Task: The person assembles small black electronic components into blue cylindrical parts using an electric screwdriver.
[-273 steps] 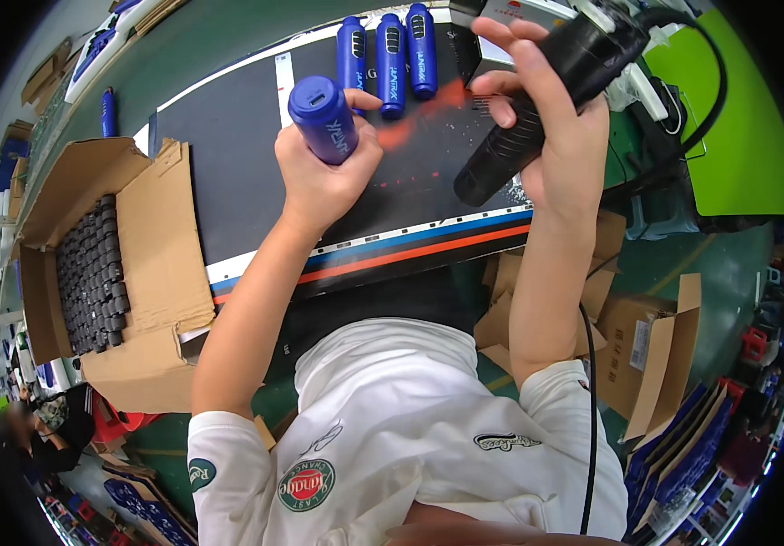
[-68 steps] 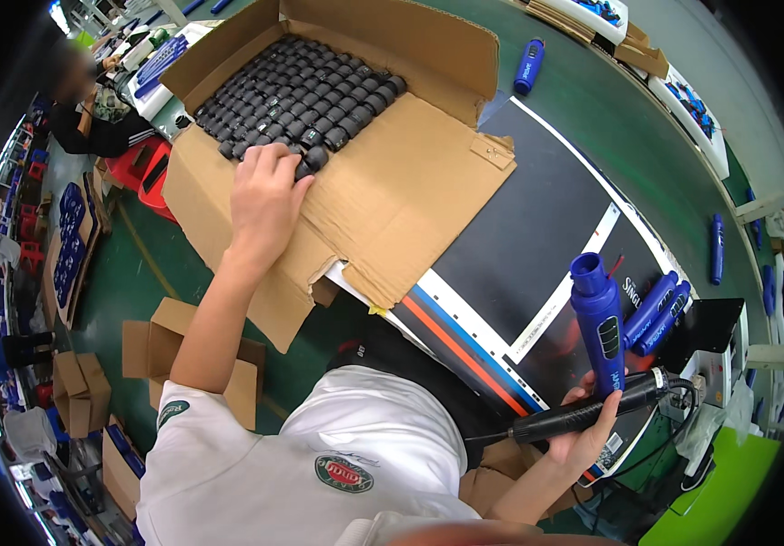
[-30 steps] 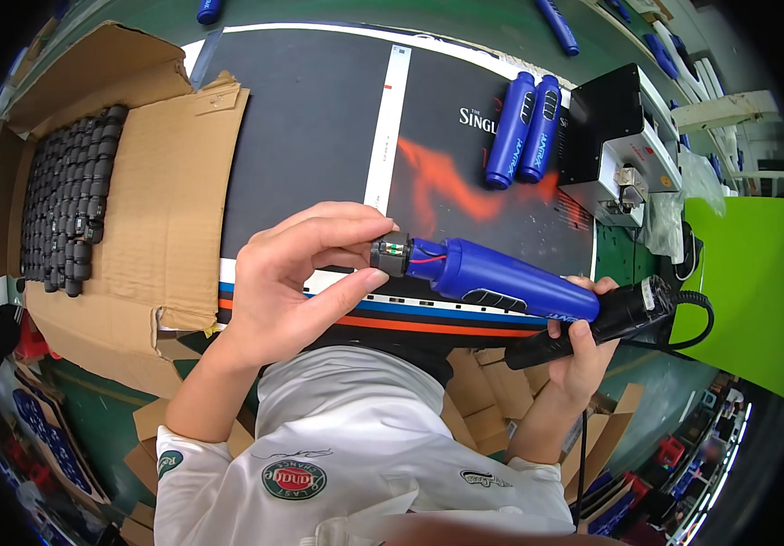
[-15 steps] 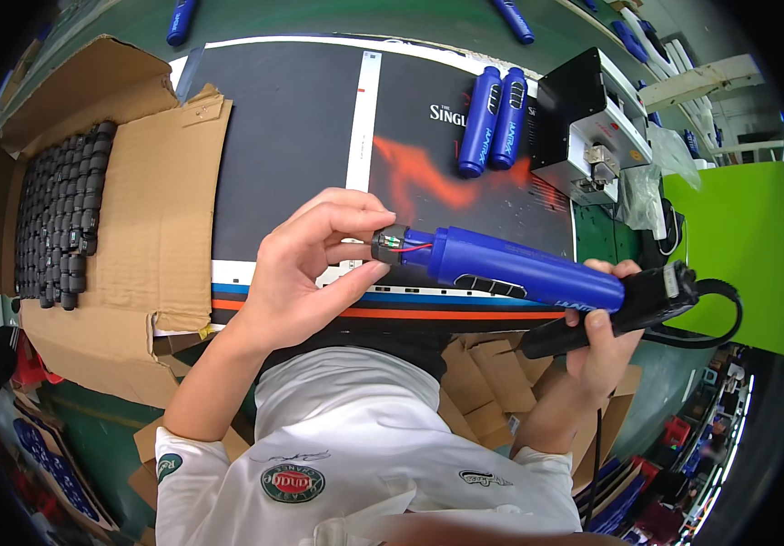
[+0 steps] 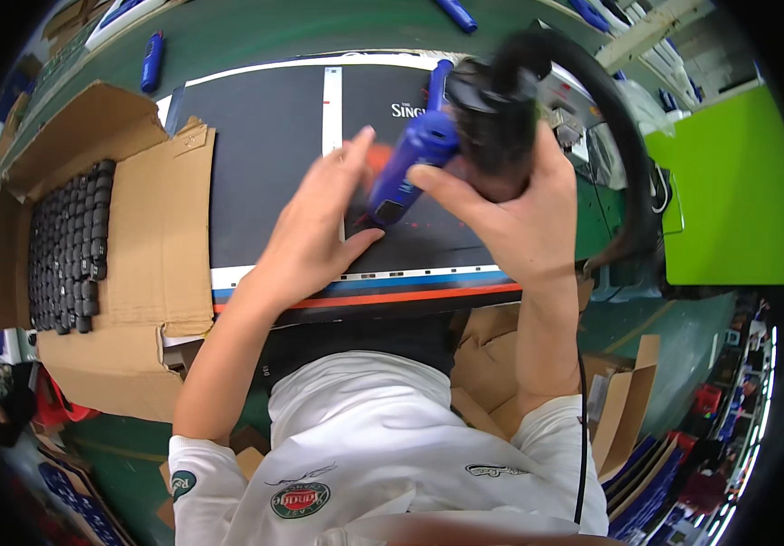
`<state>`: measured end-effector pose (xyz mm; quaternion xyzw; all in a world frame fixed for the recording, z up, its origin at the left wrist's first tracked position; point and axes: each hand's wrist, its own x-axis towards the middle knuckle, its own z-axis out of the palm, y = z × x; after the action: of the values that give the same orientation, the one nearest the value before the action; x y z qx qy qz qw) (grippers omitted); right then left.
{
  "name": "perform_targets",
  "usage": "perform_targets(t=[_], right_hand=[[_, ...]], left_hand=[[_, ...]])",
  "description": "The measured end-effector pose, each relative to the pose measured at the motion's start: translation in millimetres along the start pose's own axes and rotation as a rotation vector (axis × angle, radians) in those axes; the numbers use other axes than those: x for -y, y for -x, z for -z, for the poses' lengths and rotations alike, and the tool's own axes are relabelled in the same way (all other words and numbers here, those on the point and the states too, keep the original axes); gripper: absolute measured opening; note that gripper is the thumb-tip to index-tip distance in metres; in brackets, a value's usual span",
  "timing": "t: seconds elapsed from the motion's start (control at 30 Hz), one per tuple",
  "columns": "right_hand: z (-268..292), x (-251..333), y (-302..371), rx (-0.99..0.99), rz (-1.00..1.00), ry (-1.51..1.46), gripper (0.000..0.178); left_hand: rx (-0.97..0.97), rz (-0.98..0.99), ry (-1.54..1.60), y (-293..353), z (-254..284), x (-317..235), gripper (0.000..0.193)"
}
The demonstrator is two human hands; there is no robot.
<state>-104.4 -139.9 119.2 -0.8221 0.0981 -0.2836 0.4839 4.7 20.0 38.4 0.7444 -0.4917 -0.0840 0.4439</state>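
Note:
My right hand (image 5: 537,218) is closed round a black corded tool (image 5: 496,123), blurred by motion, perhaps an electric screwdriver. Its thumb also presses on a blue tube-shaped housing (image 5: 414,164), which slants down toward the mat. My left hand (image 5: 314,218) is beside the housing's lower end, its index finger stretched up and its thumb apart. That lower end lies between this thumb and the fingers; whether they touch it is unclear. The black end cap is not plainly visible. Behind the tool, another blue housing (image 5: 440,82) shows in part.
An open cardboard box (image 5: 151,227) with rows of small black parts (image 5: 69,246) stands at the left. The dark mat (image 5: 264,164) covers the work table. A silver-and-black machine (image 5: 569,105) stands at the back right, beyond the tool's thick cable (image 5: 633,146). A bright green panel (image 5: 728,191) is at right.
My right hand has swung up and inward, tilting the housing from nearly level to steep and raising the tool. My left hand's fingers have spread from their pinch on the black end cap.

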Motion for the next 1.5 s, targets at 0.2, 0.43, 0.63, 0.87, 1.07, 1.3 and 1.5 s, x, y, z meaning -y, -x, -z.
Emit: perform_targets(t=[0.2,0.43,0.63,0.87,1.07,1.3,1.5], right_hand=[[-7,-6,-7,0.055,0.232,-0.026,0.049],[25,-33,-1,0.004,-0.019,-0.305,0.043],[42,-35,-3,-0.189,0.019,-0.582,0.038],[60,-83,22,-0.314,-0.053,-1.035,0.028],[67,-149,65,-0.389,-0.298,-1.483,0.029],[59,-153,71,-0.403,-0.396,-1.564,0.023],[53,-152,72,-0.409,-0.401,-1.562,0.024]], left_hand=[[-0.102,-0.04,0.589,-33,-6,-19,0.028],[-0.312,0.017,0.595,-39,-47,-10,0.022],[-0.348,-0.007,0.632,-49,-42,-16,0.011],[-0.225,0.101,0.672,-51,-32,-9,0.019],[-0.203,0.238,1.23,-78,0,-1,0.025],[-0.126,-0.036,0.603,-145,45,35,0.03],[0.043,-0.203,-1.272,-209,64,124,0.057]])
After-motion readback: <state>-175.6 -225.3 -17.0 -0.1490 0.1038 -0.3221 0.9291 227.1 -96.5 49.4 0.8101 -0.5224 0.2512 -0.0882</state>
